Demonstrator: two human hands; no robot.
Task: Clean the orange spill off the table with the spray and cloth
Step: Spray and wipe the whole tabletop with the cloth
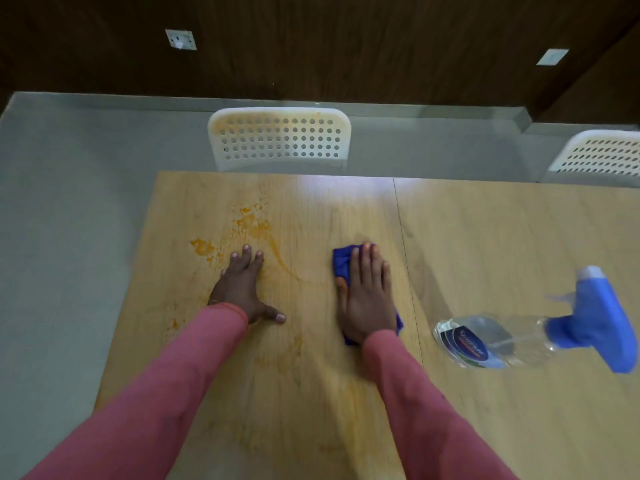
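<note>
**Right hand flat on cloth, spill to the left**

Right hand (367, 292) presses flat on the cloth (343, 263); left hand (242, 289) lies flat, fingers spread, at the spill (242, 230). We should sweep the cloth left across the surface (485, 237) with firm pressure. We count one cloth, one spray (533, 337), two chairs (280, 138).

I see orange spill (242, 233) smeared on table (485, 237) left half; blue cloth (343, 265) flat mid-table; spray (540, 334) lying right.
</note>
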